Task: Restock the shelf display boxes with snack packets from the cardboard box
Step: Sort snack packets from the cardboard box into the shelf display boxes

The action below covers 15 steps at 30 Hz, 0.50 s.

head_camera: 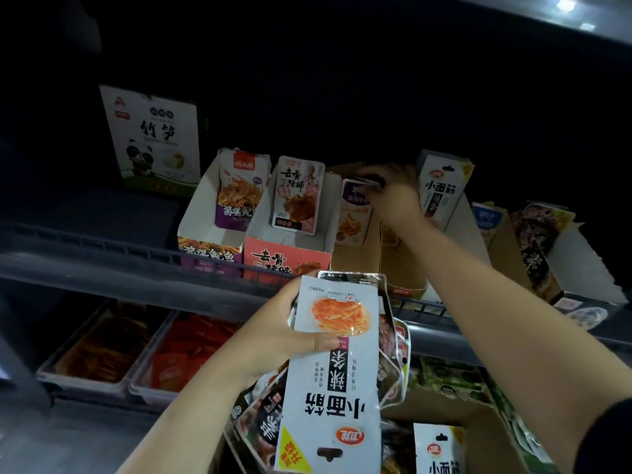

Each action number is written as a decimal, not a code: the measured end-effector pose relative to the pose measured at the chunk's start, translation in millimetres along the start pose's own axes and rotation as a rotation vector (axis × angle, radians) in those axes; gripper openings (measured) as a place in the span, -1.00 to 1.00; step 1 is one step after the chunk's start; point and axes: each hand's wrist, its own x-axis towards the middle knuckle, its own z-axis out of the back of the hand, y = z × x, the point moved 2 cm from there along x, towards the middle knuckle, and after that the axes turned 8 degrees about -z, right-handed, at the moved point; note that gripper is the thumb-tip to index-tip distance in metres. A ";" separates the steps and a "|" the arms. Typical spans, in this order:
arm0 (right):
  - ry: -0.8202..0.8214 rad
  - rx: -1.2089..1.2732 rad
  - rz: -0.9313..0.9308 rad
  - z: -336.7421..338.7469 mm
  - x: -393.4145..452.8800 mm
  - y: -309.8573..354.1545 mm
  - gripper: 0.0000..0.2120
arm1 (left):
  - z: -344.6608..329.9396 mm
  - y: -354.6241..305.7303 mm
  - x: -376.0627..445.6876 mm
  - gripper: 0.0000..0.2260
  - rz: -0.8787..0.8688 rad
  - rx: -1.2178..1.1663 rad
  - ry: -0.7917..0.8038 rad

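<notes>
Above the cardboard box [472,419], a stack of packets [333,378] printed 小面筋 is gripped by the left hand [273,331]. Farther up, purple packets [355,213] in a brown display box [359,258] are pinched by the right hand [393,193].

A dark wire-fronted shelf [102,248] carries a row of open display boxes: a purple squid box [208,230], a pink box [290,254], plain cardboard boxes [355,258], and a panda-printed bamboo-shoot box [154,138] at the back left.

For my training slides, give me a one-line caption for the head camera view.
Right hand slots packets into a shelf display box while left hand holds a stack of snack packets.
</notes>
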 end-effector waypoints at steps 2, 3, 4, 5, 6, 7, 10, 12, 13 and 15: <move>0.010 0.143 0.036 7.9 -25.2 0.4 -0.74 | -2.1 0.7 -1.0 -0.38 0.002 0.001 0.007; 0.021 0.178 0.036 12.1 -40.7 -0.3 -0.76 | -3.6 0.7 -2.6 -0.41 0.006 0.001 0.011; 0.032 0.198 0.041 17.2 -57.5 -0.3 -0.78 | -4.9 1.0 -4.0 -0.42 0.010 -0.001 0.013; 0.049 0.224 0.037 22.7 -74.2 -0.9 -0.81 | -5.8 1.3 -5.5 -0.42 0.016 -0.004 0.007; 0.073 0.257 0.019 29.6 -92.3 -0.7 -0.82 | -6.8 1.4 -7.0 -0.43 0.024 -0.008 -0.002; 0.099 0.296 -0.008 36.4 -109.7 -1.3 -0.84 | -7.3 2.1 -8.4 -0.44 0.038 -0.013 -0.014; 0.155 0.343 -0.094 51.8 -163.5 -0.8 -0.85 | -9.0 6.0 -10.6 -0.41 0.080 -0.060 -0.068; 0.218 0.271 -0.191 54.3 -199.9 0.7 -0.73 | -11.9 8.9 -11.7 -0.44 0.104 -0.128 -0.143; 0.273 0.202 -0.257 54.9 -217.3 2.3 -0.60 | -14.7 9.1 -12.5 -0.47 0.116 -0.172 -0.181; 0.418 0.099 -0.368 55.2 -247.0 6.1 -0.26 | -22.5 9.1 -14.7 -0.51 0.140 -0.277 -0.235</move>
